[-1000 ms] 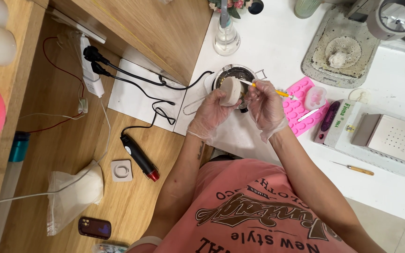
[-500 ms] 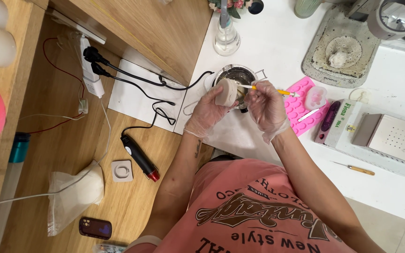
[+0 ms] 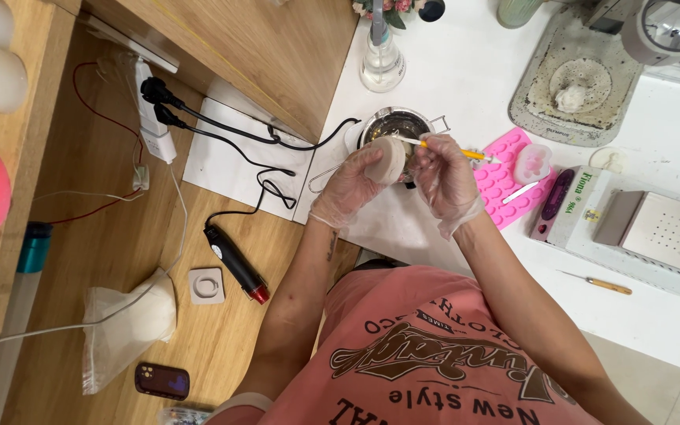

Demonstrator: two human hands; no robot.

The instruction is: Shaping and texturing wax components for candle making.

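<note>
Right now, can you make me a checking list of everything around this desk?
Surface: white worktop, bare spots around the tools.
Job's things: round cream-coloured disc over a small steel pot; thin yellow-handled tool.
Clutter: pink silicone mould, clear glass bottle, grey crusted tray.
Hands: gloved left hand holds the disc; gloved right hand holds the tool.
Cables: black cords to a white power strip.
Surroundings: wooden floor, dark phone.
</note>
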